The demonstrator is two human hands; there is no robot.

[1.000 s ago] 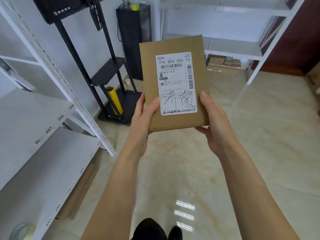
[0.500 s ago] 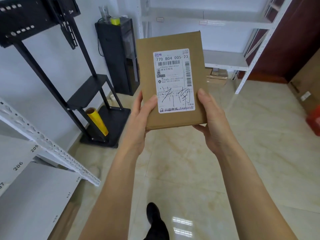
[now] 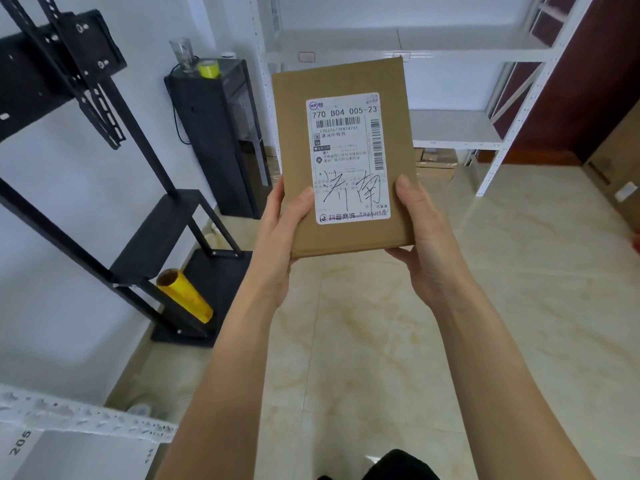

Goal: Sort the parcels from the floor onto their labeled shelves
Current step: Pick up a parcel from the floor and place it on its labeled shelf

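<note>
A flat brown cardboard parcel is held upright in front of me, its white shipping label facing me with "770 B04 005-23" printed on top and handwriting below. My left hand grips its lower left edge, thumb on the front face. My right hand grips the lower right edge, thumb along the side. A white shelf unit stands at the far wall. The corner of a numbered white shelf, marked 205, shows at the bottom left.
A black TV stand with a yellow film roll stands on the left. A black water dispenser is behind it. Cardboard boxes lie under the far shelf. A dark red door is at right. The floor is glossy tile.
The view has moved forward and to the right; the left numbered shelf has slid almost out of view. Both hands still hold the parcel in the same pose.
</note>
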